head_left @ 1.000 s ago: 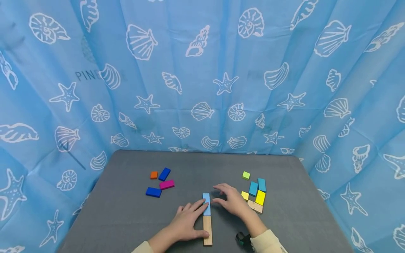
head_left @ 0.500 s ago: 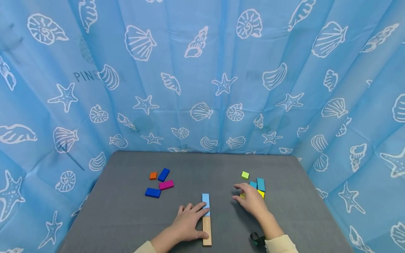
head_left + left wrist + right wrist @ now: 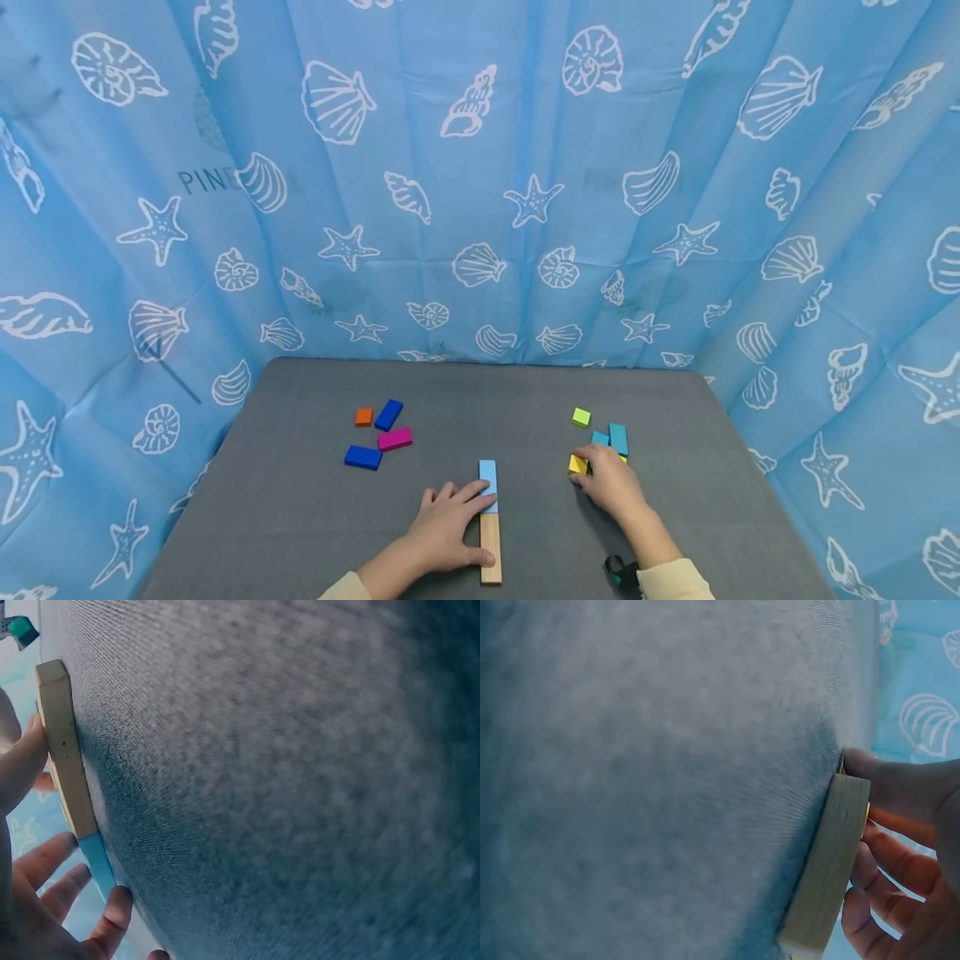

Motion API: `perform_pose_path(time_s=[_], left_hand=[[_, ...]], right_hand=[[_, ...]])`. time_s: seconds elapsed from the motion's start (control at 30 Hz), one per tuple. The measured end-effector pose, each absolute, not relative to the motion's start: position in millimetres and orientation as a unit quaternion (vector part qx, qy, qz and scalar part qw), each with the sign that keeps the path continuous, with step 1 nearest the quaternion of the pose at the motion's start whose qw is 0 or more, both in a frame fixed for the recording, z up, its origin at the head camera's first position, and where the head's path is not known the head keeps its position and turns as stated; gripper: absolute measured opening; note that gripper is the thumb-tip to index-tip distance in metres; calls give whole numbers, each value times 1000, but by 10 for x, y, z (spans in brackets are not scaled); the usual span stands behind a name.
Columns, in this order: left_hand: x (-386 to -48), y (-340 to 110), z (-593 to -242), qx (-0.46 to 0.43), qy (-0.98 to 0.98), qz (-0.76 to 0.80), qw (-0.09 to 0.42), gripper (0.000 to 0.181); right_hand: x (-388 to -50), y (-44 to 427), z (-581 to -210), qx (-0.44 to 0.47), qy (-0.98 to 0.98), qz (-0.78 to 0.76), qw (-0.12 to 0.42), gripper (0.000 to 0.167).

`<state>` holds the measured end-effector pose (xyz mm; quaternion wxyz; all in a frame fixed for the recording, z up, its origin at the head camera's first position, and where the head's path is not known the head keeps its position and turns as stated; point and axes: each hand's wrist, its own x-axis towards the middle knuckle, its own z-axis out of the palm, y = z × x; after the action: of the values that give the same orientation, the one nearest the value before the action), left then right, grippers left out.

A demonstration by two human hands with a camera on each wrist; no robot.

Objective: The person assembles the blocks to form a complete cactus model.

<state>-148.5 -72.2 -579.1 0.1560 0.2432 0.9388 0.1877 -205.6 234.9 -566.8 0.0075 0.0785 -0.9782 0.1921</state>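
Observation:
My left hand [image 3: 444,533] lies with spread fingers over two blocks joined end to end. Its fingertips rest on the light blue block [image 3: 487,472], and the thumb touches the plain wooden block [image 3: 491,533]; both blocks [image 3: 69,750] also show in the left wrist view. At the right-hand cluster, my right hand [image 3: 613,482] pinches a small yellow block [image 3: 577,465] between thumb and forefinger, at table level. A wooden block [image 3: 827,862] stands beside its fingers in the right wrist view, hidden under the hand in the head view.
Orange [image 3: 363,417], magenta [image 3: 395,438] and two dark blue blocks [image 3: 363,457] lie at the left on the grey table [image 3: 300,517]. Teal blocks [image 3: 618,438] and a lime block [image 3: 581,417] lie by my right hand. A patterned blue curtain [image 3: 420,292] hangs behind.
My right hand has moved right, away from the light blue block, and its fingers have come together on the small yellow block. The left hand has stayed almost still.

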Motion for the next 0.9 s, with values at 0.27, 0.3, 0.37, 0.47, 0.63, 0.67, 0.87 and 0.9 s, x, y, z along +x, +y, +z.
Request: perform_pose_path(time_s=[0.27,0.3,0.37,0.47,0.63,0.67,0.87,0.9], left_hand=[[-1480,-709,-5784,252,939,180,151,85],[-1475,-704,-5769,251,939,177,152,85],[-1465,-691,-5736,244,941,170,162,85],[-1456,-676,-5721,235,942,165,172,84],[-1469,-673,-5745,226,941,179,180,84],[-1473,-674,-5752,225,940,181,180,84],[-1485,-702,-5776,230,939,186,174,84],[-1486,-705,-5775,231,939,188,173,84]], right_hand=[[-2056,2236,-5637,83,-981,172,41,36],[-2057,2213,-5621,87,-980,175,40,36],[-2072,2165,-5604,91,-978,185,35,37],[-2106,2081,-5597,101,-974,200,32,39],[-2186,1911,-5600,111,-969,220,25,38],[-2202,1873,-5595,111,-968,226,22,38],[-2291,1663,-5581,123,-963,242,8,37],[-2304,1634,-5578,127,-962,242,5,37]])
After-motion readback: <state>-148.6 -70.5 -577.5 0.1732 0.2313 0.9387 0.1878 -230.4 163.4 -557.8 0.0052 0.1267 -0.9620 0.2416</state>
